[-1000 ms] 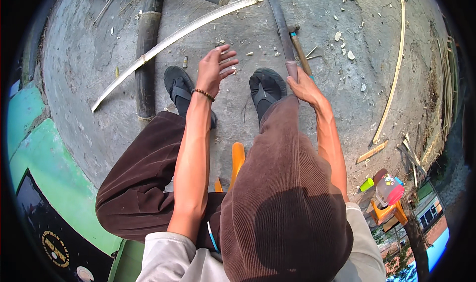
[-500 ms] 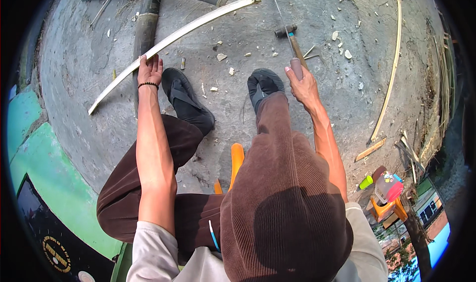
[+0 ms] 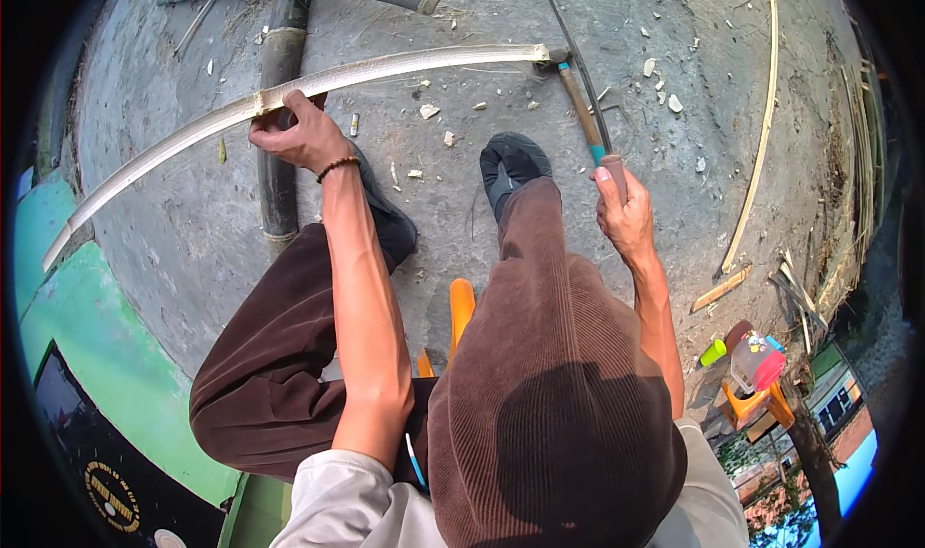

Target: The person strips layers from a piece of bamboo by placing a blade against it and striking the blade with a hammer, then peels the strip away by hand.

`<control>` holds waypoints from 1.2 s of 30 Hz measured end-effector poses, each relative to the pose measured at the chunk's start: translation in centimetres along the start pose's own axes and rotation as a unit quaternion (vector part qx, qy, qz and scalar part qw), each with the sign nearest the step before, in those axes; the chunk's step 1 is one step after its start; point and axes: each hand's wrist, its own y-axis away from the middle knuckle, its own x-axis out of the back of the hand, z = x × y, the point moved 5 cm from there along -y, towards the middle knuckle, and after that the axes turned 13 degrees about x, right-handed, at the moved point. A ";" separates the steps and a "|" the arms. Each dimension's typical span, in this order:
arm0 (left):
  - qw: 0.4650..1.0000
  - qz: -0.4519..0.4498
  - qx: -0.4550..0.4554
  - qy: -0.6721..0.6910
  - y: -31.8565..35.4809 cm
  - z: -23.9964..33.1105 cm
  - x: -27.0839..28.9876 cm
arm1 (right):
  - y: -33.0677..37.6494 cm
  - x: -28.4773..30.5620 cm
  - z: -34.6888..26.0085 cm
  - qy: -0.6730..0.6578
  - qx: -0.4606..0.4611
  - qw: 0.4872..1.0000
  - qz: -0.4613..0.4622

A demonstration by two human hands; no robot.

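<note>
My left hand (image 3: 301,134) grips a long pale split bamboo strip (image 3: 405,65) near its middle and holds it off the concrete ground. The strip runs from the lower left to the top centre. My right hand (image 3: 621,211) is closed on the wooden handle of a long-bladed knife (image 3: 581,105), whose tip end meets the strip's right end. I sit with knees bent in brown trousers, both dark shoes (image 3: 514,163) flat on the ground.
Dark bamboo poles (image 3: 277,115) lie on the concrete under my left hand and along the top. Thin bamboo slats (image 3: 761,134) lie at the right, with chips scattered about. An orange stool edge (image 3: 461,307) shows between my legs. A small orange stool with a container (image 3: 756,375) stands at lower right.
My left hand moved left, took hold of the bamboo strip and lifted it. The right hand swung the knife so its blade end meets the strip's right end.
</note>
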 end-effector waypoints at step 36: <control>0.941 -0.087 -0.315 -0.087 10.9 18.0 -14.6 | -2.4 -5.3 3.4 -0.212 -0.128 0.964 -0.097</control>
